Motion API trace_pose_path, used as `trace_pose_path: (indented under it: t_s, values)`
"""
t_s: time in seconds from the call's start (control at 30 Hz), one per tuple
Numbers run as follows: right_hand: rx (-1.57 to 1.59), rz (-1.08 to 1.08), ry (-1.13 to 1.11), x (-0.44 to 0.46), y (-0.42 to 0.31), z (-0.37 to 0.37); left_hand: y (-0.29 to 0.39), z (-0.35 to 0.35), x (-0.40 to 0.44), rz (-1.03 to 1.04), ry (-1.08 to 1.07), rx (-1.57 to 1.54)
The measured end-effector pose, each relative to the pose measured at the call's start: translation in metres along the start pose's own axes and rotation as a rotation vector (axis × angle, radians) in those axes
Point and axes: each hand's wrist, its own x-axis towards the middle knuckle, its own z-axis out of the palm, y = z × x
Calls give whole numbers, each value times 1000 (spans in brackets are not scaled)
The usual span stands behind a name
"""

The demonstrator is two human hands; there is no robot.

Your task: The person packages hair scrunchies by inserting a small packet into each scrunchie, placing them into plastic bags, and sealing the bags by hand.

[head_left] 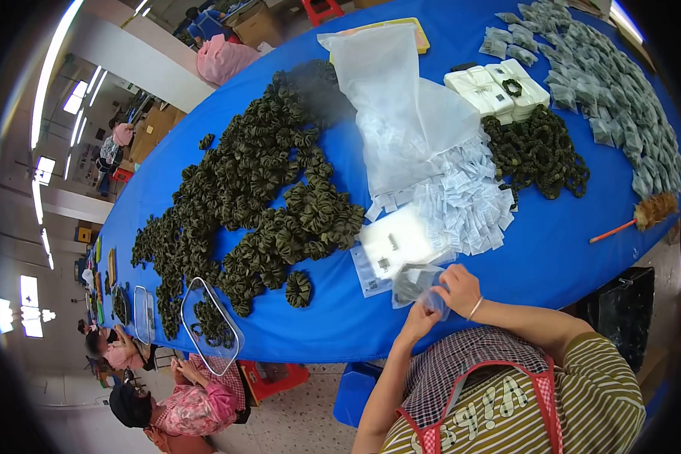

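At the table's near edge, a clear plastic bag (410, 286) with a dark item inside is held between my two hands. The fingers of my left hand (420, 318) are pinched on the bag's lower edge. My right hand (459, 290) closes its fingers on the bag's other side. Just beyond lies a stack of white bags (401, 236) with small dark print. Beside that stack spreads a heap of small white packets (469, 200), partly inside a large translucent bag (386, 98). A big pile of dark green scrunchies (257, 174) lies to the left.
Filled bags (613, 91) cover the far right of the blue table (537, 250). White bag stacks (499, 89), more scrunchies (541, 151) and a brush (651, 212) lie nearer. A wire-rimmed basket (213, 325) stands left, by a seated co-worker (181, 405).
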Motion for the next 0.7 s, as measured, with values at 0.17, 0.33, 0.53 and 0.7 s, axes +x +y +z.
trace_pose_path:
  t_s: [0.17,0.33,0.53,0.7]
  values:
    - [1,176,-162,18,21,-13,42,-5,-18,-64,-260,-138]
    - [-50,245,-333,41,-20,-73,68,-16,-39,-333,-1,-373]
    - [-122,85,-146,66,-8,-66,110,-29,-18,-152,151,-353]
    - [-32,-87,167,87,-28,-61,135,-24,-15,0,361,-144]
